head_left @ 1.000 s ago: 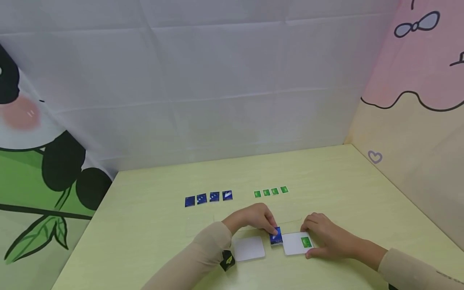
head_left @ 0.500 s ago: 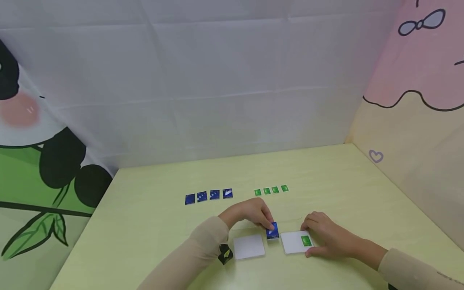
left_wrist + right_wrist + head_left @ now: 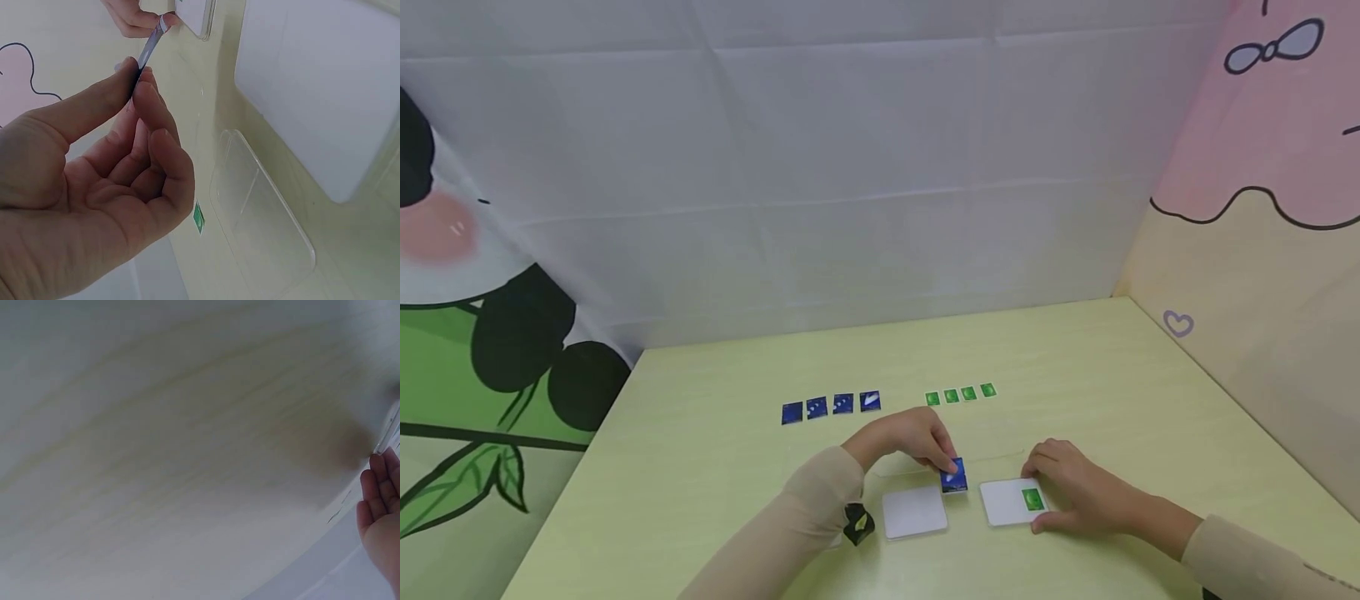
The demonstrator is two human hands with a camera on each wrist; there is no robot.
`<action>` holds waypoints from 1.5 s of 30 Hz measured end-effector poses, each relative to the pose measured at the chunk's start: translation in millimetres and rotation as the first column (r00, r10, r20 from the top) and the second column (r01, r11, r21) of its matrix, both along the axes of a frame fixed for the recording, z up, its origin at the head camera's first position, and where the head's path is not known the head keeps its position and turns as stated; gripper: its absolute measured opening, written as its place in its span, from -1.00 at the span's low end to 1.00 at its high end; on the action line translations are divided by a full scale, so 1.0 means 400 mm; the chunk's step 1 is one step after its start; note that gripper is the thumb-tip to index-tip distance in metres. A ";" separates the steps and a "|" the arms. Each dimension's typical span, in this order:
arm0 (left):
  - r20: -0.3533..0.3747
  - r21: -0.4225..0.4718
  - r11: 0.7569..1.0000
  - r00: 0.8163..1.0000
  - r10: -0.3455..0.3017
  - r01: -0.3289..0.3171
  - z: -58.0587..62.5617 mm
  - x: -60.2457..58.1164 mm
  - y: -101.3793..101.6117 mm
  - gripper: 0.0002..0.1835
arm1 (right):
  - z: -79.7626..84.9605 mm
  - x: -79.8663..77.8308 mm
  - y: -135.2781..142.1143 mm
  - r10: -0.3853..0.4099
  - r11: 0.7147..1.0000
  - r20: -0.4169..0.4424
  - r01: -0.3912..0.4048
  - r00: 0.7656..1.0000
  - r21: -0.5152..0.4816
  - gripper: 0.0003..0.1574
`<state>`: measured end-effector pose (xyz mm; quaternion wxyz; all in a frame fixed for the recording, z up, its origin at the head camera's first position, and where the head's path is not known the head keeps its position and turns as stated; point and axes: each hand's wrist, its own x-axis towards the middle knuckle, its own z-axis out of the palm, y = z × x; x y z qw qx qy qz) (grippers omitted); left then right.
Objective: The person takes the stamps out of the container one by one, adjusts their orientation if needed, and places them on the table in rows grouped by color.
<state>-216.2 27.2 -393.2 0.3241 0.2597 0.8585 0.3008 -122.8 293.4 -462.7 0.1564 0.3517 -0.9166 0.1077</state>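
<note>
In the head view my left hand [image 3: 913, 437] pinches a small blue card [image 3: 954, 477] between thumb and fingers. The left wrist view shows this card [image 3: 150, 50] nearly edge-on, tilted above the table. My right hand [image 3: 1078, 492] grips a white rounded rectangular card [image 3: 1002, 502], its thumb at the near edge and fingers at the far edge. A small green card [image 3: 1033, 499] lies on its right part. Between my forearms lies another white rounded rectangle [image 3: 914, 512]. In the right wrist view only part of my right hand [image 3: 381, 506] shows, at the right edge.
A row of several blue cards [image 3: 817, 407] lies farther back on the pale yellow table [image 3: 715, 458], with a row of several green cards [image 3: 952, 396] to its right. Clear rounded plastic pieces lie flat, one a transparent sheet [image 3: 256, 212]. A grey cloth wall [image 3: 880, 208] stands behind.
My left hand has moved left with the blue card, away from the white card under my right hand. The right hand stays in place.
</note>
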 end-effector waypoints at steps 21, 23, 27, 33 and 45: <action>0.036 0.008 0.999 0.999 0.036 -0.037 -0.006 -0.006 -0.042 -0.90 | -0.011 -0.004 -0.001 0.024 0.999 -0.014 -0.024 1.000 -0.028 -0.34; 0.037 0.009 0.999 0.999 0.035 -0.035 -0.006 -0.007 -0.047 -0.90 | -0.010 -0.004 -0.002 0.029 0.999 -0.019 -0.029 0.999 -0.029 -0.34; 0.033 0.014 0.999 0.999 0.034 -0.034 -0.001 -0.009 -0.056 -0.90 | -0.006 -0.006 -0.004 0.032 0.999 -0.029 -0.033 0.999 -0.030 -0.34; 0.046 0.021 0.998 0.998 0.053 -0.054 0.001 -0.014 -0.067 -0.89 | -0.003 -0.006 -0.006 0.025 0.999 -0.018 -0.026 1.000 -0.031 -0.35; 0.046 0.023 0.998 0.997 0.062 -0.063 -0.002 -0.015 -0.095 -0.88 | -0.007 -0.004 -0.007 0.013 0.999 0.005 -0.012 1.000 -0.030 -0.34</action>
